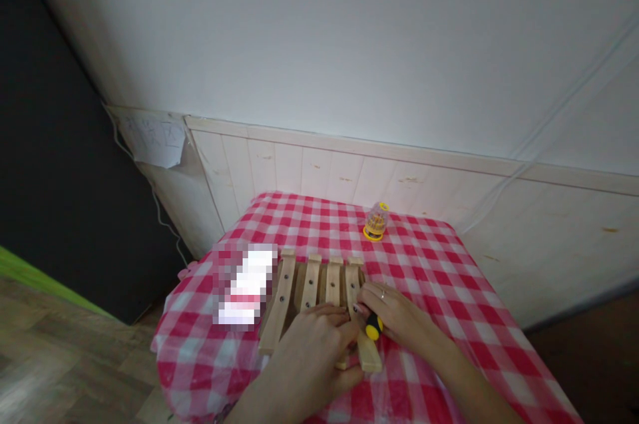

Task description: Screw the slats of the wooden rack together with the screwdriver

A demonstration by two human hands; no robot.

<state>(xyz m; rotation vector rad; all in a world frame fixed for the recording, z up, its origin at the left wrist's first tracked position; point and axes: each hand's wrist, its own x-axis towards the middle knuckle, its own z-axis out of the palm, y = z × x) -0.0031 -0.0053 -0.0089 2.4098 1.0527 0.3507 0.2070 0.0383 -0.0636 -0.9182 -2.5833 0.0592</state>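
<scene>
A wooden slatted piece [287, 284] lies on the table, its pale slats running away from me and fixed with dark screws. My left hand [319, 351] reaches over the near half of the middle slats, fingers bent and gripping the wood. At the rightmost slat [353, 275], my right hand [392, 311] is closed around a screwdriver [374, 327] with a yellow and black handle. The handle's end points toward me, while its tip is hidden by the fingers. Part of the near slats is covered by my left hand.
A clear, yellow-based bit case [376, 223] stands toward the back of the table. Left of the wood lies a blurred-out white rectangle [247, 287]. The red and white checked tablecloth [424, 264] reaches the panelled wall [324, 171]. A dark panel [64, 131] rises at the left.
</scene>
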